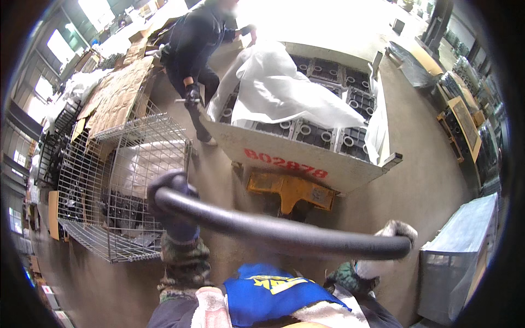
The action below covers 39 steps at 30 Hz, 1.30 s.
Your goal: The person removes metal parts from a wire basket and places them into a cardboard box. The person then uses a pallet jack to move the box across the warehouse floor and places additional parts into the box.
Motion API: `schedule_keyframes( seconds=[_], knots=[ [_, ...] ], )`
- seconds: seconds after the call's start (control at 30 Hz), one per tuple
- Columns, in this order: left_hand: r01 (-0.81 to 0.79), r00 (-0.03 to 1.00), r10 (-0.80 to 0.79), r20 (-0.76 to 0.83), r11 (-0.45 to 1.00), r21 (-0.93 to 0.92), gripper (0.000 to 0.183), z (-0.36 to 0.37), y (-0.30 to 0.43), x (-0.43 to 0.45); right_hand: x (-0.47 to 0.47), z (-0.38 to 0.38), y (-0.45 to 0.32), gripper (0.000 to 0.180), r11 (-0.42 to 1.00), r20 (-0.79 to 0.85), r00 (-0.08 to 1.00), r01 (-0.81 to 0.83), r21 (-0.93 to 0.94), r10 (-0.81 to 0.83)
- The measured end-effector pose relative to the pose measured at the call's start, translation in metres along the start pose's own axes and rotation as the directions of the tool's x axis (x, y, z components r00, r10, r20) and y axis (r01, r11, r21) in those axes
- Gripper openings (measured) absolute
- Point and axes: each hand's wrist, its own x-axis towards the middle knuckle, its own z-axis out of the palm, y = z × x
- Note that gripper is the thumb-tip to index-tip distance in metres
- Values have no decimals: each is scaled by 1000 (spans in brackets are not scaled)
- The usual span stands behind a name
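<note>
A thick dark bar (266,230), perhaps foam-sleeved, runs across in front of me and appears bent, with its left end higher in the picture. My left hand (173,201), in a dark glove, grips the left end. At the right end my right hand (396,233), in a pale glove, is closed around the bar. Beyond it stands a large open-topped metal crate (283,158) with red stencilled writing. Dark moulded parts with pale rings (316,133) fill it, partly hidden by a white sheet (287,92). A yellow metal frame piece (287,188) sits low against the crate's near side.
A co-worker (192,53) stands at the crate's far left, one hand near the sheet. A wire mesh cage (123,164) with black parts and white packing stands left. Cardboard sheets (119,94) lie behind it. A grey covered box (455,254) is near right; pallets (455,127) line the right.
</note>
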Motion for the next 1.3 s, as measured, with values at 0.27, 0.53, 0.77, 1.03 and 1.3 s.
schedule_keyframes(
  seconds=[0.27, 0.53, 0.77, 1.03, 1.3],
  knots=[
    [-81, 997, 79, -21, 931, -355, 42, 231, -112, -144, -32, 77, 273, 32, 925, -97, 978, -139, 354, 184],
    [-117, 992, 130, 0, 891, -439, 30, 263, -111, 108, 126, 240, 134, 16, 956, -55, 963, -253, 145, 264],
    [-206, 965, 262, 23, 805, -556, 19, 332, -165, 186, 148, 339, 117, 16, 978, -294, 955, -21, -208, -42],
    [-50, 827, 299, 476, 883, -468, 27, 349, -186, 215, 136, 376, 141, 33, 939, -226, 960, -223, -263, 164],
    [-672, 734, 657, 174, 739, 46, 37, 350, -173, 206, 128, 378, 137, 34, 966, -137, 960, -226, 123, 242]
  ],
)
